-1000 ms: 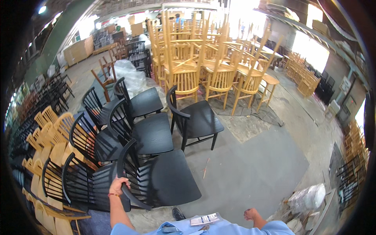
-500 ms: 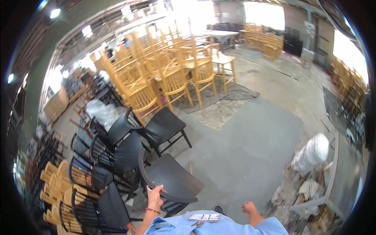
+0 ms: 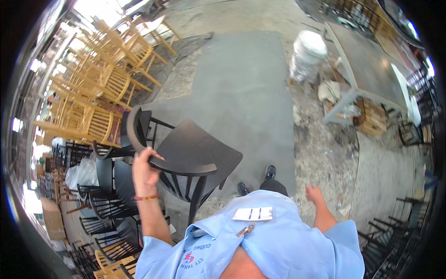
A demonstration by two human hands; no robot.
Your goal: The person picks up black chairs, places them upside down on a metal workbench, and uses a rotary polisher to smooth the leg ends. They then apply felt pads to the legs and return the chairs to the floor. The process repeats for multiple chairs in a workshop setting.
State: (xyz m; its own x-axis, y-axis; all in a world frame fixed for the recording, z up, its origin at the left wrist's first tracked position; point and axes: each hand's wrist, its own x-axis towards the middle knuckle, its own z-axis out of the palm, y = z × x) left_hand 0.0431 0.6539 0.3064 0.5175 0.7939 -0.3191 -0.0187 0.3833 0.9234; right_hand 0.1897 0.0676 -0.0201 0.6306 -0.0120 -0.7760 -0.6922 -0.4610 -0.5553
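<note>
My left hand (image 3: 145, 171) is closed around the curved top rail of a black wooden chair (image 3: 200, 145). The chair stands tilted in front of me, its flat seat facing up and to the right, its back spindles below the rail. Away from the chair, on the right, hangs my right hand (image 3: 314, 193), fingers curled in with nothing seen in them; it is slightly blurred. More black chairs (image 3: 124, 183) stand close together on the left, partly hidden by my left forearm.
Natural-wood chairs (image 3: 111, 79) are stacked at the far left beyond a grey floor sheet (image 3: 241, 79). A plastic-wrapped roll (image 3: 308, 53) stands to the right, near a metal-framed table (image 3: 367, 60) with a wooden crate (image 3: 370, 116) below. More black chairs (image 3: 390, 237) stand at lower right.
My view has swung right and down. The black chair in my left hand has been pulled away from the row and turned. My right hand has stayed beside my body.
</note>
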